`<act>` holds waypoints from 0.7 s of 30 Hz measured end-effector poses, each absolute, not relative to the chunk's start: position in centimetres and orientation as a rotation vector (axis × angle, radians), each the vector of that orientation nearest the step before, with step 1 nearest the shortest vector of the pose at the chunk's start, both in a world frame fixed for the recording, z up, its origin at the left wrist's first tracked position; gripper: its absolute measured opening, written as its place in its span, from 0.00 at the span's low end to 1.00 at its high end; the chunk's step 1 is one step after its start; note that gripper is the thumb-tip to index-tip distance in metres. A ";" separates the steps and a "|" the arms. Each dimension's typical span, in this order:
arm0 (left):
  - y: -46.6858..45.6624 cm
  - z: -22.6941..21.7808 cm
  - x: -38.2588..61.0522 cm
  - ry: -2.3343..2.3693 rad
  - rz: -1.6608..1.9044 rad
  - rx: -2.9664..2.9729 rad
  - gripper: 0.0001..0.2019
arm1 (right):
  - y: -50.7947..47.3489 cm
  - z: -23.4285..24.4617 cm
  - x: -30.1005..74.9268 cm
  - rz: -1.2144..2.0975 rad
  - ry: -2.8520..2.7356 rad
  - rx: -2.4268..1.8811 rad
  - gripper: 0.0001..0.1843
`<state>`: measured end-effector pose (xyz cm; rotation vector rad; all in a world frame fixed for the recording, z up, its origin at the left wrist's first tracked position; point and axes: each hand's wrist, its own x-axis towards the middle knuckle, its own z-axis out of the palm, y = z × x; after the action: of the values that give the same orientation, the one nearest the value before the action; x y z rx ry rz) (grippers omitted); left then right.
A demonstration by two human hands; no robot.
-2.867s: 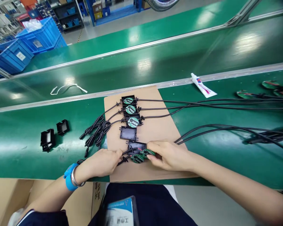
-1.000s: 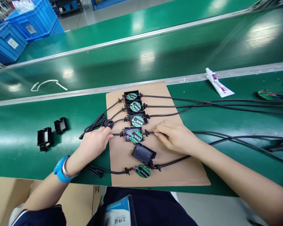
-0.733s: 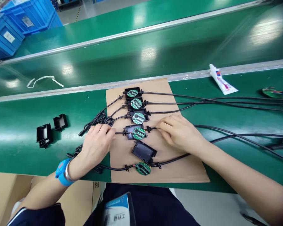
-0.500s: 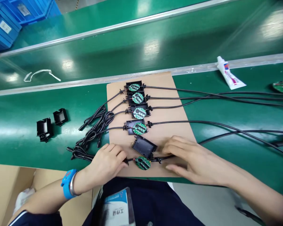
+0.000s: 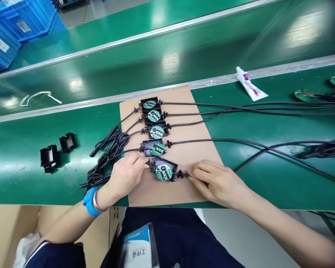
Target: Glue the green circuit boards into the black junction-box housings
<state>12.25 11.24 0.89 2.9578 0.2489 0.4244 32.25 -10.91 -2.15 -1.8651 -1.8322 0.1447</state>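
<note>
The left hand [image 5: 130, 172] has its grip pinched on the left cable [image 5: 148, 163], the right hand [image 5: 216, 181] pinches the right cable [image 5: 184, 175], and between them the round green board [image 5: 164, 172] lies over the nearest black case [image 5: 159, 161]!

Note the colours on your station. The tabletop [image 5: 13, 178] is glossy green; along its far edge runs a pale grey strip [image 5: 217, 79]. The cardboard sheet [image 5: 145, 191] is plain tan. Between the sheet's far and near edges, your round circuit boards [image 5: 156, 132] are green, patterned black and white; their boxes [image 5: 163, 160] are black. The cables [image 5: 96, 177] crossing the sheet's left and right edges are black. Toward the tabletop's far edge, the tube [image 5: 250, 86] is white with blue, red and magenta print. Your wristband [image 5: 91, 203] is bright blue.
</note>
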 end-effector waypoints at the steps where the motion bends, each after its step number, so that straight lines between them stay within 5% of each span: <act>1: 11.2 0.8 12.2 0.261 0.466 2.951 0.08 | -10.8 -2.2 32.4 0.118 -1.818 -1.881 0.09; 10: 10.5 2.5 10.6 0.312 -0.113 2.846 0.03 | -9.2 -3.0 34.5 0.112 -1.793 -1.839 0.05; 16: 11.1 4.0 10.3 0.316 0.095 2.801 0.09 | -8.8 -0.7 37.3 0.286 -1.803 -1.789 0.11; 21: 11.9 5.3 12.0 0.326 0.310 2.757 0.10 | -5.4 1.1 48.6 0.025 -1.276 -2.326 0.09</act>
<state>12.05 11.94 5.25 2.7571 0.3264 0.3102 48.59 -5.39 1.06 -2.3259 -1.2764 0.0249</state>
